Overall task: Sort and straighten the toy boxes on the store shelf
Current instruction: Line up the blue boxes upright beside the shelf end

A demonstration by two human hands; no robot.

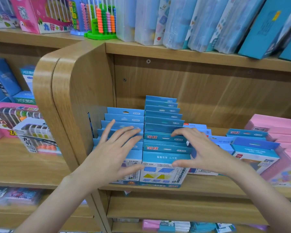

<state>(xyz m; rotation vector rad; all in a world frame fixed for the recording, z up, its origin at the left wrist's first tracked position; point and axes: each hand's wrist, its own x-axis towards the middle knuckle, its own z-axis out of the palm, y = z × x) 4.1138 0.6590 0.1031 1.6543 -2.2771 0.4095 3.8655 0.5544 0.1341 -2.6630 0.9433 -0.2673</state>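
Observation:
Two rows of upright blue toy boxes stand on the wooden shelf [200,185]. The left row [124,115] sits against the shelf's side panel. The middle row [163,121] is taller, and its front box [161,174] shows coloured shapes. My left hand [114,150] lies with fingers spread flat over the tops of the left row's front boxes. My right hand [198,152] hovers at the right side of the middle row, fingers curved toward the box tops and thumb by the front box. It grips nothing that I can see.
More blue boxes [255,152] lie to the right, then stacked pink boxes [275,130]. The shelf above carries leaning blue packs [208,22] and a green abacus [104,19]. A neighbouring shelf at left has abacus boxes [34,135].

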